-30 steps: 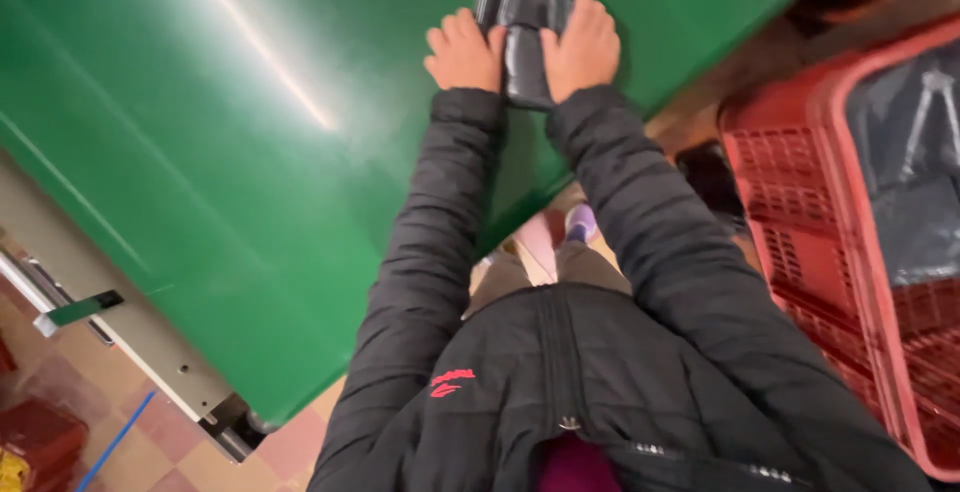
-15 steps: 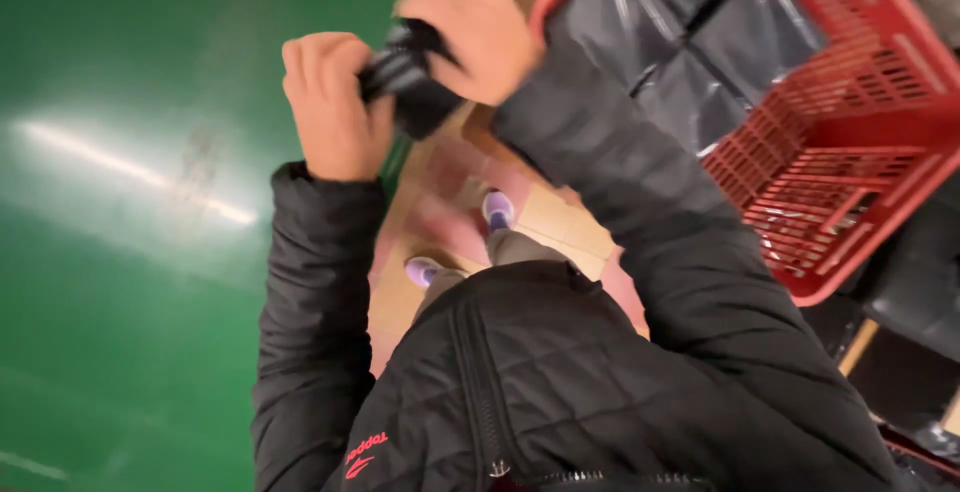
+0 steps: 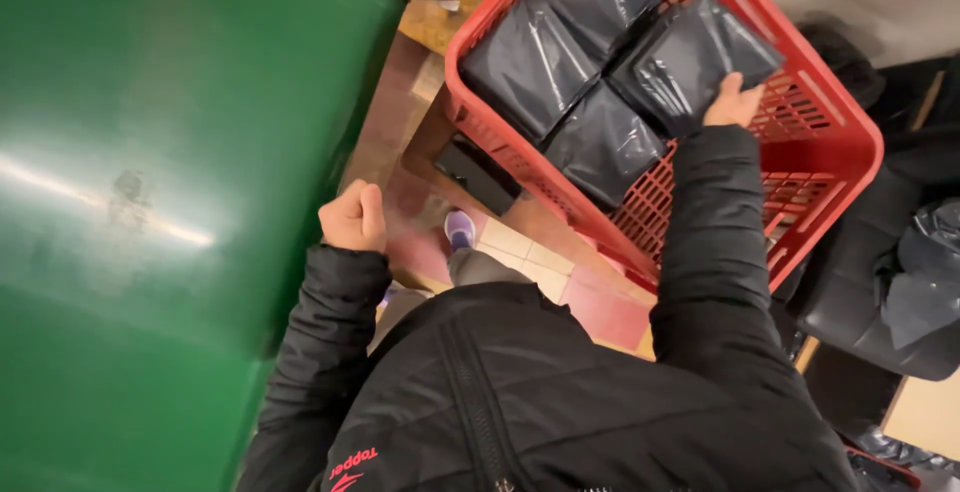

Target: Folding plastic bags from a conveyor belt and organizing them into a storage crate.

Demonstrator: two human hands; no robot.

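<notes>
Rightward, fingers of the right hand (image 3: 735,104) rest on a black plastic packet (image 3: 695,57) in the red basket (image 3: 830,167), grip hidden. Left hand (image 3: 352,217) fisted, empty, beside the green desk (image 3: 150,202). Packet looks soft, light, slippery; best pinched at an edge.

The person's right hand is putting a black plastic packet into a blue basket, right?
Not quite. The head view shows the right hand on a black plastic packet in a red basket, not a blue one.
</notes>
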